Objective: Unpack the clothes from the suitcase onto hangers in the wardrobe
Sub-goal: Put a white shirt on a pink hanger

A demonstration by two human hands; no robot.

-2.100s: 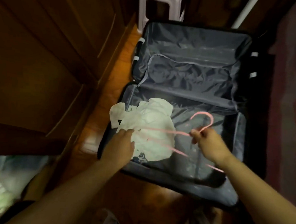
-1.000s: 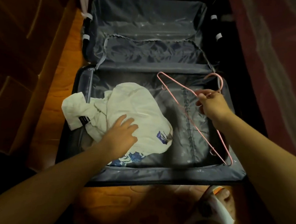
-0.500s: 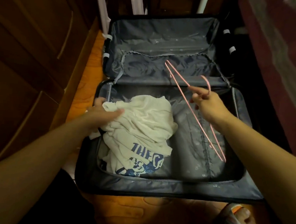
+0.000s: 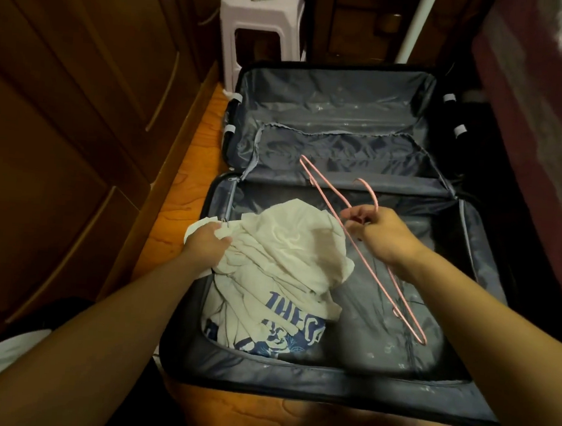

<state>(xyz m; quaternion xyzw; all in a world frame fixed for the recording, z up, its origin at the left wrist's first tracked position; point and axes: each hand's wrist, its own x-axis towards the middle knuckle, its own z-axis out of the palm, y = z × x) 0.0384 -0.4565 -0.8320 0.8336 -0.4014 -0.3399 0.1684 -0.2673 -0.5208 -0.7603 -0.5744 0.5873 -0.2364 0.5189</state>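
**Last Shirt Gathered Up as Hanger Is Held Ready**

As the unpacking nears its final garment, a fistful of cloth is gripped by the left hand (image 4: 208, 245) at the upper left edge of a crumpled cream cotton T-shirt with blue lettering and a blue printed motif (image 4: 282, 272), while a thin pink wire hanger (image 4: 363, 255) is pinched at its neck, just below the hook, by the curled fingers of the right hand (image 4: 382, 236). The shirt is seen bunched in the left part of the near half of an open dark suitcase with grey-blue lining (image 4: 321, 378), one corner spilling over the left wall. It is judged to be light, limp and easily snagged on itself, so it is best taken at the collar or shoulders, which cannot be made out in the heap. The hanger, stiff but springy, is held above the lining, its long axis running diagonally from far left to near right, its hook turned away from the wearer. The far half of the case is seen with no clothes in it. Dark wooden cabinet doors (image 4: 78, 138) are seen to the left, and a pale plastic stool (image 4: 259, 21) beyond the case.
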